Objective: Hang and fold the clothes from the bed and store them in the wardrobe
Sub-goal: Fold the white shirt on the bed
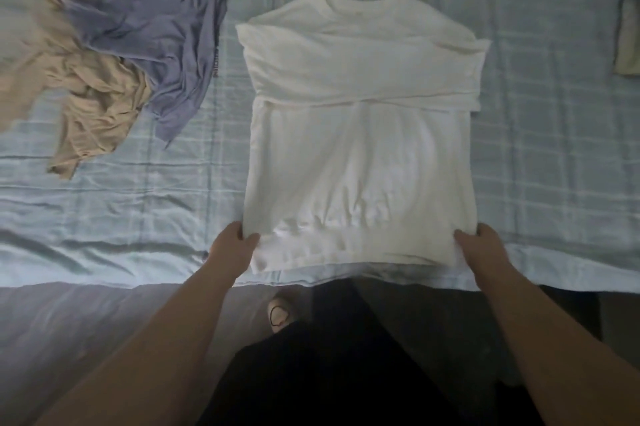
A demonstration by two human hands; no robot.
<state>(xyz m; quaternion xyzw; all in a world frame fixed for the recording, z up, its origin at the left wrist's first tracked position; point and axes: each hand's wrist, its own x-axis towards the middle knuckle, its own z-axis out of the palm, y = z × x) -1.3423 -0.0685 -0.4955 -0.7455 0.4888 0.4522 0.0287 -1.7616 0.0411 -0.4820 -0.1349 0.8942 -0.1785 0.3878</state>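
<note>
A white long-sleeved top (360,155) lies flat on the bed, collar away from me, both sleeves folded across its chest. My left hand (233,245) pinches the hem's left corner, thumb on top of the cloth. My right hand (481,247) pinches the hem's right corner the same way. The hem sits at the near edge of the bed.
The bed has a pale blue checked cover (540,162). A crumpled purple garment (166,30) and a beige garment (93,96) lie in a heap at the left. Another pale garment (628,41) shows at the right edge. My foot (280,313) stands on the dark floor.
</note>
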